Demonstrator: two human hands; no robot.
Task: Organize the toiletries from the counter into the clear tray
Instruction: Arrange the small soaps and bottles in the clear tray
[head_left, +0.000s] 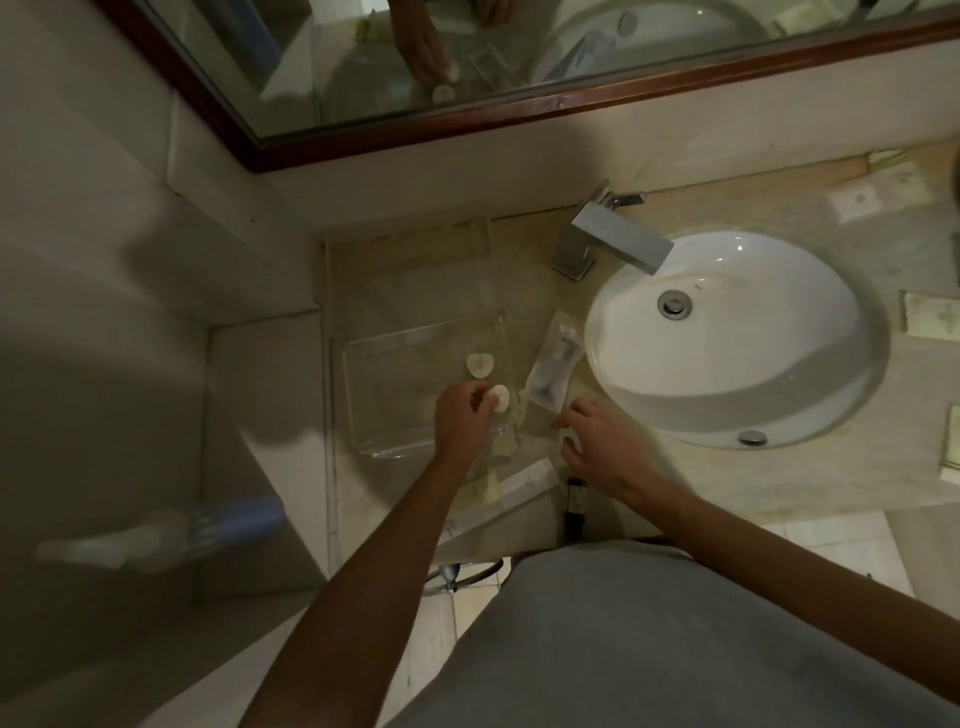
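The clear tray (363, 395) lies on the counter left of the sink. Inside it rests one small round white soap (478, 366). My left hand (460, 421) reaches over the tray's right side and pinches a second round white soap (500, 398) just above the tray floor. A clear packet with a dark-handled item (553, 364) lies between the tray and the sink. My right hand (602, 447) hovers over the counter just below that packet, fingers spread and empty. A long white wrapped item (524, 480) lies near the counter's front edge.
A white oval sink (737, 338) with a square chrome faucet (608, 236) fills the counter's right half. Several boxed toiletries (930, 314) lie right of the sink and at the back right. A mirror (467, 62) runs along the back wall. A dark bottle (574, 506) stands at the counter edge.
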